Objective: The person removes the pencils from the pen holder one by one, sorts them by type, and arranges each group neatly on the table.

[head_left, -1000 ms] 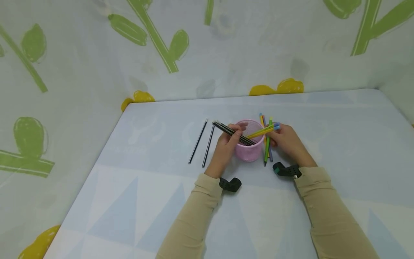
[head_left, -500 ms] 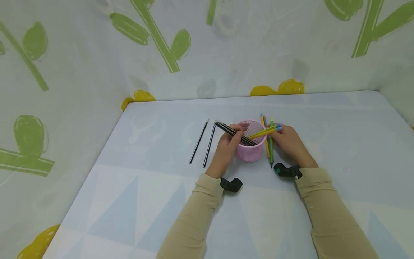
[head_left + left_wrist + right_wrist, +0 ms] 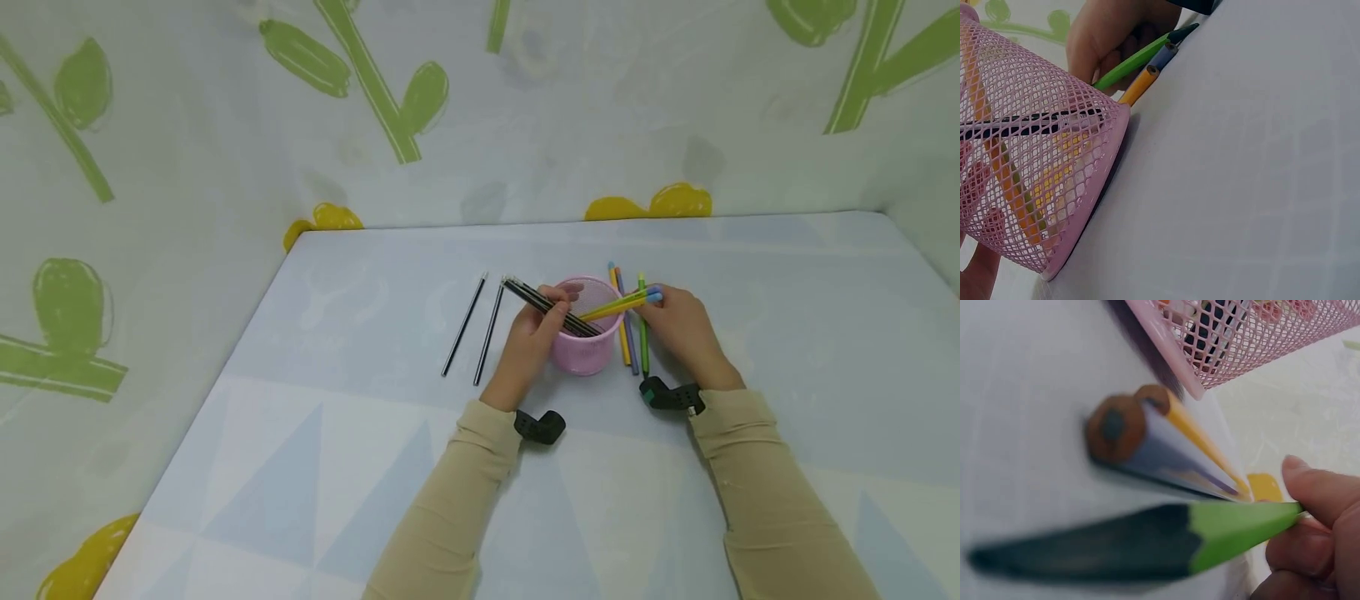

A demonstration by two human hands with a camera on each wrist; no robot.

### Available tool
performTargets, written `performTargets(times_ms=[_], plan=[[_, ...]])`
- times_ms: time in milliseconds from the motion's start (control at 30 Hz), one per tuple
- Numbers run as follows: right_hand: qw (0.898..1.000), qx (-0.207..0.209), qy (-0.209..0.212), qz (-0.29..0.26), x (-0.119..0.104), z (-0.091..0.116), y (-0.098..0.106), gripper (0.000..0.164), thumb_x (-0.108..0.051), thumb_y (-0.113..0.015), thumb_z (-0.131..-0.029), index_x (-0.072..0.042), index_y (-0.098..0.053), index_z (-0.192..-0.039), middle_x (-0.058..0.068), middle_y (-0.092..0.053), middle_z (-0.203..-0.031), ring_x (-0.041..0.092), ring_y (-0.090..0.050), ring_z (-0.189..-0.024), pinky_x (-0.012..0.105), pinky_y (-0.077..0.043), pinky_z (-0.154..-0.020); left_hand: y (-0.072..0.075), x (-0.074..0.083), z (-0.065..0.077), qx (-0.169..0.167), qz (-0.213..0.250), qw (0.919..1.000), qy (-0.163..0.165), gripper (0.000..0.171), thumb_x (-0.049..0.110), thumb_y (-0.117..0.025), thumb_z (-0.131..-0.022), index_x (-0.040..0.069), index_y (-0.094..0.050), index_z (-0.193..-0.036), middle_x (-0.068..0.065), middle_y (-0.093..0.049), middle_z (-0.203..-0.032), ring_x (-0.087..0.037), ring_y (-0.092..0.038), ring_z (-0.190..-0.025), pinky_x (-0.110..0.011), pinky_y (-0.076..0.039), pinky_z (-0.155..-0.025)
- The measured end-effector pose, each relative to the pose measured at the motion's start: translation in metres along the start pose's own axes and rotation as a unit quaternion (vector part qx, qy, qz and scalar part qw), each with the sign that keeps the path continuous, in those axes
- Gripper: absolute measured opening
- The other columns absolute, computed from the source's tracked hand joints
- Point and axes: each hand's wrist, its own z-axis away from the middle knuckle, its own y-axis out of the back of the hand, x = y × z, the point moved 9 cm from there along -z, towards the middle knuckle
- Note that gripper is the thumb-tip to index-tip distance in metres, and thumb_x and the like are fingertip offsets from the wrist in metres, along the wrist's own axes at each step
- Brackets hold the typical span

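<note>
Grn pencil (image 3: 1216,534), qty 1: I'm seeing it running fore-aft, R of pink cup (image 3: 583,357); RH (image 3: 684,332) nearer, pinching it; LH (image 3: 531,340) gripping cup.

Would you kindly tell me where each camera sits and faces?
Head-worn: forward and down at the pink mesh cup; left hand, right hand, sleeves show.
On left wrist: at the cup's side; parts of both hands show.
On right wrist: at the green pencil; the right hand shows.
Both wrist views share cup and pencil.
</note>
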Motion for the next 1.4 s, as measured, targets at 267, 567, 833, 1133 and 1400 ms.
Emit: performTargets(times_ms=[267, 567, 833, 1133, 1400], plan=[[0.999, 0.007, 0.025, 0.021, -0.004, 0.000, 0.001, 0.041, -0.038, -0.047, -0.089, -0.002, -0.056, -0.105, 0.011, -0.054, -0.077, 0.021, -0.044, -0.062, 0.029, -0.032, -0.049, 0.000, 0.000, -0.001, 0.002, -0.007, 1.0000, 0.004, 0.020, 0.015, -0.039, -0.095, -0.003, -0.046, -0.098, -0.017, -0.051, -0.121, -0.021, -0.047, -0.115, -0.025, -0.034, -0.096], [0.999, 0.019, 0.038, 0.019, -0.006, -0.002, 0.000, 0.041, -0.034, -0.051, -0.088, -0.004, -0.055, -0.116, 0.010, -0.057, -0.081, 0.020, -0.045, -0.062, 0.029, -0.033, -0.049, 0.001, 0.003, 0.000, 0.001, -0.015, 0.9999, 0.003, 0.018, 0.017, -0.038, -0.095, 0.000, -0.046, -0.096, -0.016, -0.052, -0.122, -0.023, -0.047, -0.115, -0.026, -0.034, -0.096], [1.000, 0.001, -0.005, -0.020, 0.005, 0.000, -0.003, 0.034, -0.024, -0.046, -0.089, -0.010, -0.052, -0.119, 0.008, -0.055, -0.073, 0.022, -0.044, -0.063, 0.030, -0.032, -0.050, 0.001, -0.001, 0.003, 0.000, -0.015, 0.9997, 0.021, 0.021, 0.017, -0.039, -0.094, -0.001, -0.047, -0.099, -0.016, -0.052, -0.121, -0.022, -0.047, -0.115, -0.024, -0.035, -0.095], [0.997, 0.002, -0.016, -0.079, 0.007, 0.000, 0.003, 0.031, -0.017, -0.044, -0.089, -0.013, -0.053, -0.118, 0.009, -0.055, -0.077, 0.021, -0.044, -0.065, 0.029, -0.034, -0.053, 0.000, -0.001, 0.002, -0.004, -0.015, 0.9997, 0.020, 0.021, 0.017, -0.038, -0.095, -0.002, -0.046, -0.099, -0.014, -0.051, -0.123, -0.020, -0.046, -0.115, -0.024, -0.034, -0.096], [0.993, -0.014, -0.026, -0.111, 0.004, 0.004, 0.003, 0.032, -0.016, -0.040, -0.092, -0.014, -0.051, -0.121, 0.010, -0.054, -0.092, 0.021, -0.048, -0.074, 0.025, -0.041, -0.059, 0.000, -0.001, 0.003, -0.004, -0.018, 0.9995, 0.024, 0.023, 0.016, -0.038, -0.095, -0.003, -0.047, -0.102, -0.014, -0.051, -0.123, -0.020, -0.046, -0.116, -0.024, -0.034, -0.095]])
